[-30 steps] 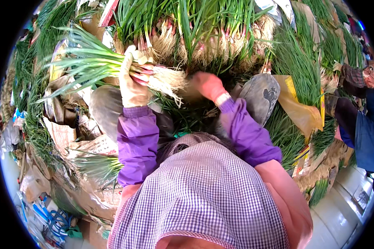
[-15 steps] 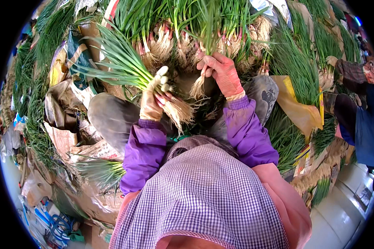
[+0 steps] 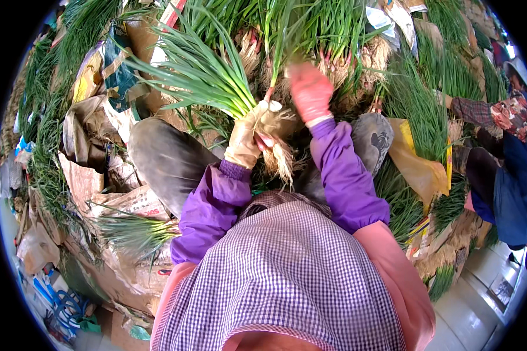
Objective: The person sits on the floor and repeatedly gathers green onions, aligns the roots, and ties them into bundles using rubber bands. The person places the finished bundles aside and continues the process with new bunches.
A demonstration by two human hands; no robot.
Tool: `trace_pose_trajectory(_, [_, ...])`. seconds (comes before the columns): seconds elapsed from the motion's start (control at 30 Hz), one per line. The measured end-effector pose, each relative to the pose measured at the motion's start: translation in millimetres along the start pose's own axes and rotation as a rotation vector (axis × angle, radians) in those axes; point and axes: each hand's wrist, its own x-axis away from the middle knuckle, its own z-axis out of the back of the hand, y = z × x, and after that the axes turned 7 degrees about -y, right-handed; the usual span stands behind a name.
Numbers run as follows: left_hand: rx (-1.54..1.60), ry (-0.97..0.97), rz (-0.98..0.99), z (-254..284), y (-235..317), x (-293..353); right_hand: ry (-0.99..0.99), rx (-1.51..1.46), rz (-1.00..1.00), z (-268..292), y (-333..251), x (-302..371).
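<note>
My left hand (image 3: 247,131), in a beige glove, is closed round a bunch of green garlic (image 3: 231,88). Its long leaves fan up and to the left, while pale roots (image 3: 280,161) hang below the fingers. One stalk (image 3: 271,79) stands nearly upright at the fingertips, apart from the fan. My right hand (image 3: 310,90), in a reddish glove, is just right of that stalk, in front of the standing garlic (image 3: 336,50). Motion smears its fingers, so whether they hold anything cannot be made out.
Both my knees (image 3: 164,158) flank the work. A loose bunch (image 3: 140,234) lies at the left by crumpled sacks (image 3: 85,140). Yellow sheeting (image 3: 413,158) and more garlic (image 3: 418,105) lie at the right. Another person's sleeved arm (image 3: 480,111) reaches in from the far right.
My left hand has moved right and slightly up with the bunch. My right hand has shifted slightly up; the rooted stalk it pinched no longer shows below it. One upright stalk now meets my left fingertips.
</note>
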Motion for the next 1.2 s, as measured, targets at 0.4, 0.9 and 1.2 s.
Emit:
trace_pose_trajectory(0.4, [-0.596, 0.174, -0.137, -22.2, -11.5, 13.0, -0.141, -0.546, -0.058, 9.2, -13.6, 35.3])
trace_pose_trajectory(0.9, [-0.158, 0.009, 0.023, -27.7, 19.1, 22.3, -0.759, -1.135, -0.279, 28.2, -13.4, 1.0])
trace_pose_trajectory(1.2, [-0.378, 0.148, -0.123, -50.1, 19.1, 18.0, -0.237, -1.057, -0.196, 62.0, -64.0, 49.0])
